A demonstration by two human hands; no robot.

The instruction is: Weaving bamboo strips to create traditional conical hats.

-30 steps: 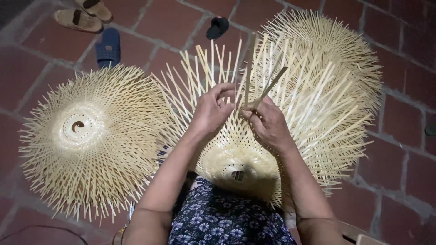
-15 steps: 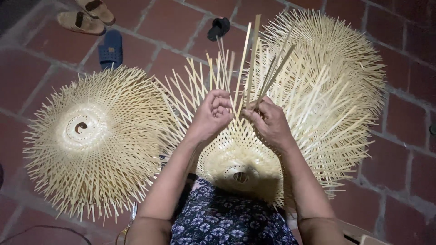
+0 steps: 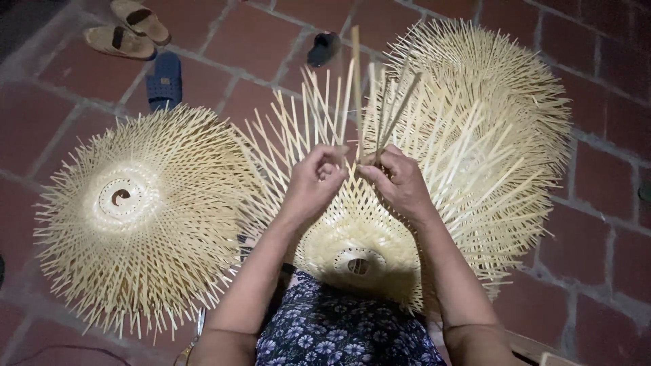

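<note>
A half-woven bamboo cone frame (image 3: pixel 359 230) rests against my lap, its small round opening toward me and loose pale strips fanning upward. My left hand (image 3: pixel 317 177) pinches strips at the weave's upper edge. My right hand (image 3: pixel 400 181) sits beside it, gripping a few upright bamboo strips (image 3: pixel 380 112) that stick up past the frame. The two hands nearly touch at the fingertips.
A finished bamboo frame (image 3: pixel 135 210) lies on the red brick floor at left. Another bamboo frame (image 3: pixel 488 129) stands behind at right. Two tan sandals (image 3: pixel 129 27), a blue slipper (image 3: pixel 165 80) and a dark shoe (image 3: pixel 323 47) lie at the top. My floral garment (image 3: pixel 339 332) fills the bottom.
Both hands have drawn closer together on the weave. The strips held by my right hand have swung from slanting to more upright.
</note>
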